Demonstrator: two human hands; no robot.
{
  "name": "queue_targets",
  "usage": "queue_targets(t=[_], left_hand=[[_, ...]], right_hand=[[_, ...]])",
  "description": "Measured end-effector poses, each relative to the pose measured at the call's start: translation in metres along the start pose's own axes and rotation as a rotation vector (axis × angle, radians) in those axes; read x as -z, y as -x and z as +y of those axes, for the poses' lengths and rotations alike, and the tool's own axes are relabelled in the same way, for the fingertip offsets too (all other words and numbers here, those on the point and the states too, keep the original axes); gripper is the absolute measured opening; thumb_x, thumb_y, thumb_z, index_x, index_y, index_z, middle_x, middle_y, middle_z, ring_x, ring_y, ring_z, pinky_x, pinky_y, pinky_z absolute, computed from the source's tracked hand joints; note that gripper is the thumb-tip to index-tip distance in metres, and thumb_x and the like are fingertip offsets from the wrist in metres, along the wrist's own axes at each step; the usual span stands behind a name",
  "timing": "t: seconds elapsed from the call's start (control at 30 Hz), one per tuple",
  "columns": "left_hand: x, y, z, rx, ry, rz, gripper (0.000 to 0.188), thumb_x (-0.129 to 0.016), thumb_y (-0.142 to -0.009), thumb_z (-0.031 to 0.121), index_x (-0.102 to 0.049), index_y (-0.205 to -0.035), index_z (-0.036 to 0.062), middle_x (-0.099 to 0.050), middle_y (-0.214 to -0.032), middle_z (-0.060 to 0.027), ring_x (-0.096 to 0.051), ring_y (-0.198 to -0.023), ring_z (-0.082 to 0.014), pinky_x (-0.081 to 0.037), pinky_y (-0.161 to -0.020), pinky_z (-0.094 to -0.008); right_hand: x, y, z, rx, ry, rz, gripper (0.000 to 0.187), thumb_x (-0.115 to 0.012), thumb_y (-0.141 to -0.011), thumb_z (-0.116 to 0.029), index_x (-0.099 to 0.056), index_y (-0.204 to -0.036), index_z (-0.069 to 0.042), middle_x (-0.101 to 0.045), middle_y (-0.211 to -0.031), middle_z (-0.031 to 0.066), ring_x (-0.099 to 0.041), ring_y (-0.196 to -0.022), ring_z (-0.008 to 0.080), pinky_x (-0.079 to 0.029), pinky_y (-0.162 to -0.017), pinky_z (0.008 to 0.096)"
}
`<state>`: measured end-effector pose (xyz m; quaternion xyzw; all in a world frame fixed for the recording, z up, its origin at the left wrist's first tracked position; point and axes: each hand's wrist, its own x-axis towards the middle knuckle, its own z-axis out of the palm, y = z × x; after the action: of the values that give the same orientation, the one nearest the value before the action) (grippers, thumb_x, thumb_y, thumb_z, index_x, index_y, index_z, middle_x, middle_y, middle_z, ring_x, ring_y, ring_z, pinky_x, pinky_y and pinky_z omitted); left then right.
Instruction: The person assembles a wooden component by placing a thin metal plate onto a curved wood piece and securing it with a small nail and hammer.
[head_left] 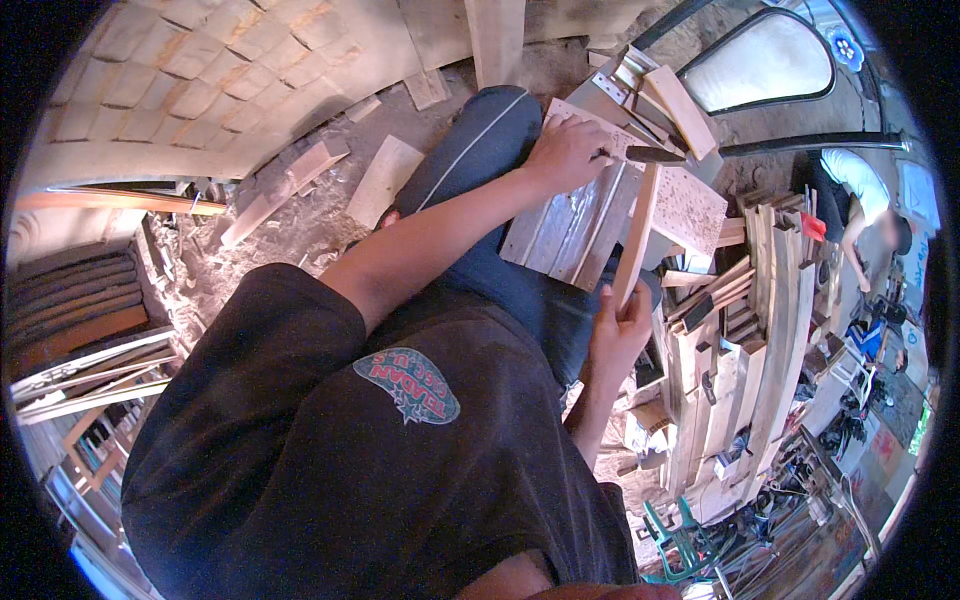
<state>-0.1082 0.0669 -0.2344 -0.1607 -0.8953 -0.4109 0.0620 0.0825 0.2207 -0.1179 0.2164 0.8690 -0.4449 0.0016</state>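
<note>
My right hand [617, 328] is wrapped round the lower end of the wooden handle of a hammer [637, 235]. The hammer's dark metal head is raised close to the fingertips of my left hand [572, 150]. Those fingers are pinched together at the far edge of a wooden piece [545, 238] with grooved boards, which rests over my lap. Whatever small thing they hold is too small to make out. Pale, speckled boards [690, 205] lie beside and under the wooden piece.
Wood offcuts [385, 180] and shavings lie on the ground at left. A wood block [680, 110] sits beyond the work, near a black-framed mirror [760, 65]. Long planks [775, 330] are stacked at right, with a green chair [680, 540] nearer. Another person [860, 180] bends over at far right.
</note>
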Motion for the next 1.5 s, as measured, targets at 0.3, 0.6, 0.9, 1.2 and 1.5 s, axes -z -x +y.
queue_targets(t=[0.3, 0.6, 0.9, 1.2, 1.5], left_hand=[[0.016, 0.016, 0.004, 0.127, -0.149, -0.081, 0.051, -0.073, -0.081, 0.044, -0.066, -0.117, 0.0073, -0.063, -0.121, -0.014, -0.053, -0.121, -0.0318, -0.035, -0.1, -0.0512], [0.015, 0.007, 0.001, 0.294, -0.022, -0.164, 0.054, -0.074, -0.08, 0.041, -0.066, -0.122, 0.0072, -0.057, -0.13, -0.0135, -0.046, -0.128, -0.0309, -0.032, -0.103, -0.0519], [0.01, 0.008, 0.011, 0.37, -0.077, -0.149, 0.053, -0.07, -0.084, 0.041, -0.064, -0.127, 0.0112, -0.04, -0.148, -0.0187, -0.034, -0.137, -0.0421, -0.034, -0.105, -0.0616], [0.012, 0.008, 0.006, 0.276, -0.077, -0.167, 0.06, -0.073, -0.081, 0.045, -0.062, -0.129, 0.0107, -0.036, -0.15, -0.0218, -0.03, -0.139, -0.0441, -0.033, -0.104, -0.0636], [0.009, 0.007, 0.003, 0.302, -0.06, -0.166, 0.067, -0.077, -0.079, 0.046, -0.06, -0.132, 0.0084, -0.032, -0.153, -0.0232, -0.034, -0.137, -0.0483, -0.036, -0.11, -0.0587]], right_hand=[[-0.002, 0.005, -0.003, 0.096, 0.04, -0.004, 0.03, -0.068, -0.092, -0.008, -0.06, -0.119, 0.003, -0.068, -0.101, 0.017, -0.065, -0.09, 0.0232, -0.052, -0.082, 0.0353], [0.0, -0.001, 0.006, 0.003, 0.027, -0.047, 0.031, -0.066, -0.094, -0.002, -0.056, -0.122, 0.003, -0.063, -0.097, 0.0071, -0.057, -0.081, 0.012, -0.047, -0.072, 0.0269], [-0.007, -0.017, -0.016, 0.005, 0.025, -0.066, 0.032, -0.065, -0.091, -0.003, -0.06, -0.121, 0.002, -0.069, -0.1, 0.0192, -0.068, -0.088, 0.0281, -0.052, -0.084, 0.0383], [0.003, -0.011, -0.015, -0.074, -0.075, -0.151, 0.033, -0.063, -0.094, -0.005, -0.056, -0.125, 0.001, -0.069, -0.099, 0.0142, -0.067, -0.082, 0.0197, -0.053, -0.077, 0.0333], [-0.003, -0.009, -0.014, 0.119, 0.1, -0.102, 0.031, -0.064, -0.092, -0.003, -0.056, -0.122, -0.001, -0.068, -0.103, 0.0216, -0.067, -0.087, 0.0346, -0.052, -0.08, 0.0389]])
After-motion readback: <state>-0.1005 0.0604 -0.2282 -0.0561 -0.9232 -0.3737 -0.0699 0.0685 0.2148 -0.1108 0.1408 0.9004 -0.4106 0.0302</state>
